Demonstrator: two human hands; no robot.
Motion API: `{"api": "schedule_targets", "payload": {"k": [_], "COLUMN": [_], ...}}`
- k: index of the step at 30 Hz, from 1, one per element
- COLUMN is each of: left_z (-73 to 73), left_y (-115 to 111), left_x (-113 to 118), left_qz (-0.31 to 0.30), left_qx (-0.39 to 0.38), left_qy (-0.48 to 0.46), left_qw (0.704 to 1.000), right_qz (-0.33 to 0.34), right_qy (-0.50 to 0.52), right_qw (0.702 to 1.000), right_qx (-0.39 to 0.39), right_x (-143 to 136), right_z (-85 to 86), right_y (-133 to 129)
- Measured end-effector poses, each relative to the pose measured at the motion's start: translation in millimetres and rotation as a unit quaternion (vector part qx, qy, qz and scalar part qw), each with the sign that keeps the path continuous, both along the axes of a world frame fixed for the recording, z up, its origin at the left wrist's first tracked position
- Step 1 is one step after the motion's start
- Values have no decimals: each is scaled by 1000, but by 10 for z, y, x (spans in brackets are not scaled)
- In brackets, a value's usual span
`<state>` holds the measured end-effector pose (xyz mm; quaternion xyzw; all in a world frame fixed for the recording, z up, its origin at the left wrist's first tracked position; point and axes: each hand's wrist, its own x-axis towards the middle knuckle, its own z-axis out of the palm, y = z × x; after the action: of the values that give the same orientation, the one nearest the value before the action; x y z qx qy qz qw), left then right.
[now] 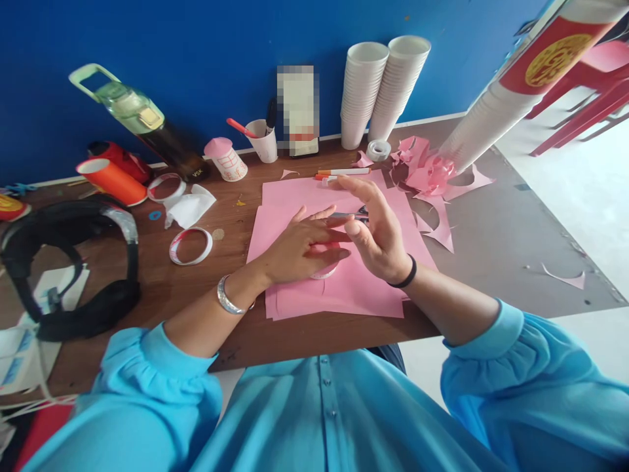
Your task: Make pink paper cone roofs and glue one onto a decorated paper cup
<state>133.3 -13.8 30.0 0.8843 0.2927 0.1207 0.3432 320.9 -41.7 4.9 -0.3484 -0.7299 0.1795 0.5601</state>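
One round pink item with a pale, marked edge, apparently paper, lies below the left hand over the middle of a layered spread of flat pink paper sheets; most of it is covered, so its full form cannot be told. Left hand: palm down, fingers extended and loosely apart; whether the palm presses on the item is hidden. Right hand: raised just beside it, thumb and fingers parted, nothing visibly held. Between and behind the hands: one pair of metal scissors with dark handles, partly screened. Beyond: slim white-and-orange markers on the sheets' far edge; one roll of clear tape; two stacks of nested white cups; one small white cup with a pink top and red line drawing. To the right: curved pink paper offcuts. Support: a brown wooden counter. Handling, as judged: the round item should be very light, its surface dry rather than slippery, its edge stiffer than its thin face, and easily creased; best taken by the edge with a light pinch. The sheets should be soft, limp and prone to slide over one another; best lifted singly at a corner, or steadied with a flat palm.
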Motion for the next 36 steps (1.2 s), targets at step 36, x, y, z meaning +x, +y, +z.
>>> {"api": "schedule_targets", "payload": {"k": [36], "left_z": [-72], "left_y": [-186], "left_x": [-738], "left_qz": [79], "left_qx": [53], "left_qy": [107], "left_qw": [990], "right_qz": [53], "right_qy": [-273], "right_qw": [959], "right_qx": [-59], "right_x": [-161], "right_z": [-138], "right_y": [-152]}}
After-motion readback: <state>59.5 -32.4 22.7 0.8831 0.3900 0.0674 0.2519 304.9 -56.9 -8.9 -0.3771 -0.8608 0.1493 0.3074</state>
